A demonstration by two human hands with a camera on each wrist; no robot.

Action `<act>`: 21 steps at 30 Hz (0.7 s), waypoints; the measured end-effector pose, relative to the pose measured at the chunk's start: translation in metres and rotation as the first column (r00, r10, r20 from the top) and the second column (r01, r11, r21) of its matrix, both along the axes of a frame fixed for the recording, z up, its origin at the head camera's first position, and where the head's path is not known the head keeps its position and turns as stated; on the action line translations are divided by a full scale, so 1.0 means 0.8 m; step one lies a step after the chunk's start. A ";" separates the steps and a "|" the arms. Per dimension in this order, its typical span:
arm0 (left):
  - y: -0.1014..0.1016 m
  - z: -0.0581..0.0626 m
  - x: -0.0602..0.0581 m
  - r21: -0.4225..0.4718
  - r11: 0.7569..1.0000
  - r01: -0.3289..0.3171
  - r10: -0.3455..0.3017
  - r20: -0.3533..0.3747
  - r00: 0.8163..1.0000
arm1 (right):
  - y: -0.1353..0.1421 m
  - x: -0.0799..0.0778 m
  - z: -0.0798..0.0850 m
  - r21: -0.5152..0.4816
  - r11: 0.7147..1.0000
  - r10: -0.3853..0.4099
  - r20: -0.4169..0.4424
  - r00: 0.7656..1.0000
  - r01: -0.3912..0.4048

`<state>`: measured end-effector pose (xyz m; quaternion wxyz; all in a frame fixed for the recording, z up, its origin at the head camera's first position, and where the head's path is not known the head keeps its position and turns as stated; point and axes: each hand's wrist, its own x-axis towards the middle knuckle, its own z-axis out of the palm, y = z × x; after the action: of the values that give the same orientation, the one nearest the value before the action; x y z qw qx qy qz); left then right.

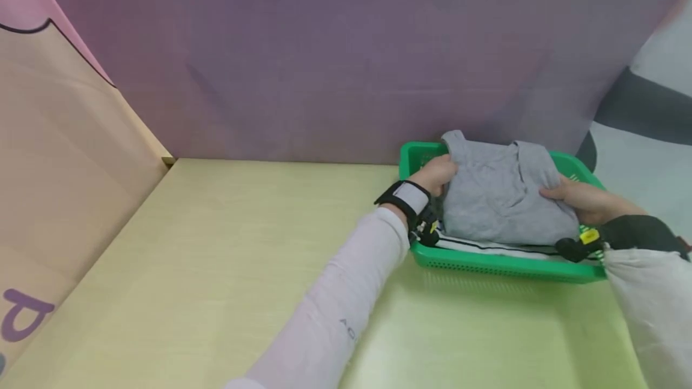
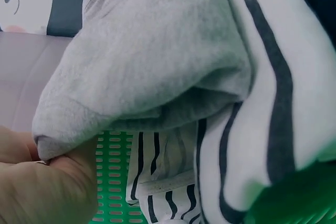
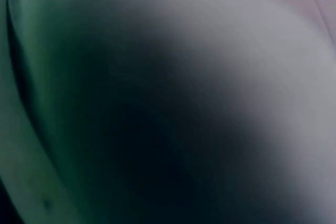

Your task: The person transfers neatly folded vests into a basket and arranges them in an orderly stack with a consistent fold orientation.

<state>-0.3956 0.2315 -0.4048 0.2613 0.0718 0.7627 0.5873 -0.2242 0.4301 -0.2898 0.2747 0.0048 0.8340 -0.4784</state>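
Observation:
A folded grey garment (image 1: 492, 197), which looks like a shirt, lies in and partly above a green plastic basket (image 1: 508, 266). My left hand (image 1: 437, 173) pinches its left edge; in the left wrist view the thumb and fingers (image 2: 68, 171) close on a corner of the grey cloth. On the opposite side my right hand (image 1: 586, 197) grips the right edge, thumb on top. Beneath the grey garment is a white cloth with black stripes (image 2: 281, 93), lying in the basket. The right wrist view is dark and blurred, with the cloth too close to make out.
The basket stands on a pale yellow table (image 1: 216, 257), against a purple-grey fabric wall (image 1: 335, 65) at the back. A beige printed panel (image 1: 65, 167) borders the left side. To the right hangs a white and grey printed panel (image 1: 649, 179).

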 end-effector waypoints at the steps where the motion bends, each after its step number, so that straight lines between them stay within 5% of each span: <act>1: -0.005 0.006 0.007 -0.031 0.999 0.021 -0.021 -0.005 1.000 | 0.000 0.001 0.000 0.003 1.000 0.006 0.004 1.000 -0.006; 5: -0.038 0.040 0.047 -0.041 0.996 0.082 -0.083 -0.026 0.996 | 0.003 0.003 0.002 0.005 1.000 0.028 0.024 0.999 -0.028; 8: -0.051 0.051 0.064 -0.057 0.992 0.117 -0.120 -0.051 0.992 | 0.004 0.005 0.002 -0.012 0.999 0.047 0.056 0.997 -0.047; 11: -0.050 0.046 0.061 -0.148 0.976 0.162 -0.174 -0.075 0.982 | 0.004 0.005 0.001 0.011 0.997 0.069 0.084 0.994 -0.071; 15: -0.052 0.046 0.060 -0.197 0.957 0.211 -0.218 -0.012 0.976 | 0.001 0.006 0.000 0.048 0.995 0.084 0.125 0.989 -0.090; 17: -0.058 0.053 0.067 -0.176 0.962 0.209 -0.205 0.043 0.978 | -0.001 0.006 0.000 0.059 0.993 0.092 0.138 0.986 -0.101; 21: -0.064 0.063 0.080 -0.259 0.937 0.233 -0.230 0.040 0.972 | -0.003 0.007 -0.001 0.065 0.993 0.085 0.163 0.983 -0.097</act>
<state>-0.3314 0.1805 -0.3541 0.3392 0.1232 0.8187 0.4467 -0.2189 0.4274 -0.2910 0.3621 0.0152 0.8255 -0.4328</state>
